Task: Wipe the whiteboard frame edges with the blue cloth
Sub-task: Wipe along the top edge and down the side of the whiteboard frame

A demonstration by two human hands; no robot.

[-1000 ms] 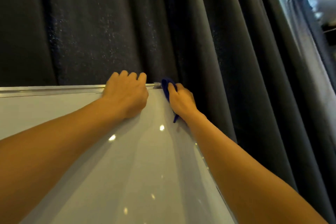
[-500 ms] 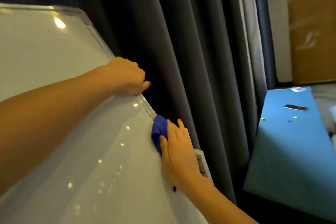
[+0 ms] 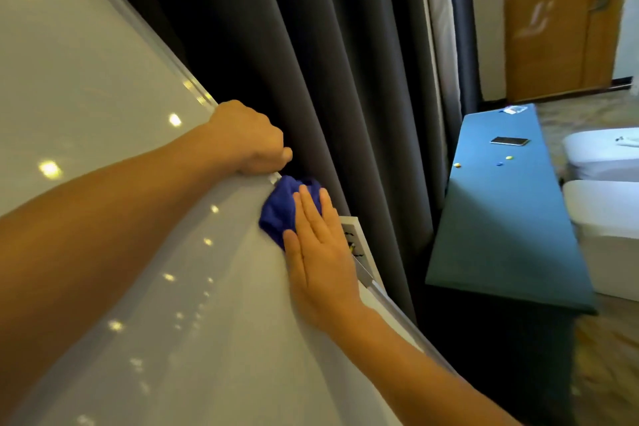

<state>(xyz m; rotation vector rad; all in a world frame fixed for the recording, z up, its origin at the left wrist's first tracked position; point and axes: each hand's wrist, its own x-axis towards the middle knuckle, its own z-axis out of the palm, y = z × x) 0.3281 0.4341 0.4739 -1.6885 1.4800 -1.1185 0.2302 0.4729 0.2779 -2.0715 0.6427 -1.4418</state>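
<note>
The whiteboard [image 3: 103, 86] fills the left half of the view, and its silver frame edge [image 3: 166, 55] runs diagonally down to the right. My left hand [image 3: 249, 138] is closed around that right edge, fingers wrapped behind it. Just below, the blue cloth [image 3: 280, 209] is bunched against the frame edge. My right hand [image 3: 320, 249] lies flat over the cloth with fingers extended, pressing it onto the board's edge. Part of the cloth is hidden under my palm.
Dark grey curtains [image 3: 311, 62] hang right behind the board's edge. A blue table [image 3: 501, 218] stands to the right with a phone [image 3: 510, 141] and small items on it. White seats [image 3: 608, 197] and a wooden door [image 3: 560, 17] lie beyond.
My view has swung from the top edge to the right side edge. Both hands have moved down the right frame edge, and the cloth now sits closer under my left hand.
</note>
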